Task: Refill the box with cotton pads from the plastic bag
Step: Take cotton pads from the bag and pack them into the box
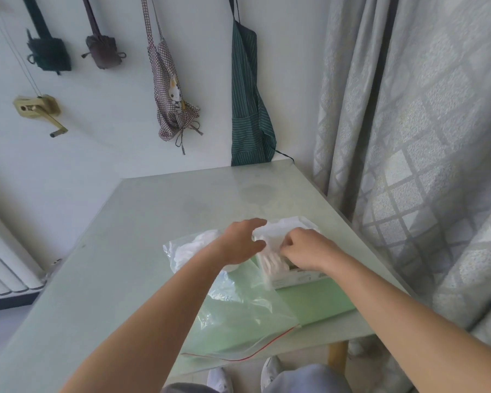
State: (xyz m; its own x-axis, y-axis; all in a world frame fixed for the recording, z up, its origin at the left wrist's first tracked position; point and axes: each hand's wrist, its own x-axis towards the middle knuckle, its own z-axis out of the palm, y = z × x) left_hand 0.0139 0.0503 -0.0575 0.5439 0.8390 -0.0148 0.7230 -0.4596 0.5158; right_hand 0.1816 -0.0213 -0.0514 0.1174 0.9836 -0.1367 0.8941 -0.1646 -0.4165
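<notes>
The box point(295, 277) sits toward the right side of the counter point(153, 222), on a pale green sheet point(321, 303), with a row of cotton pads point(270, 263) standing on edge inside it. The right hand point(305, 248) is over the box, fingers curled and apparently pinching pads, probably to tuck them into the row. The left hand point(243, 242) hovers at the box's left edge, fingers spread and loose, gripping nothing, likely ready to steady the rim. Just left of the box, the clear plastic bag point(238, 310) lies flat, its red-striped mouth toward the person for easy reach. Spare pads point(193, 248) bunch at its far end. A patterned curtain point(408, 137) hangs alongside.
</notes>
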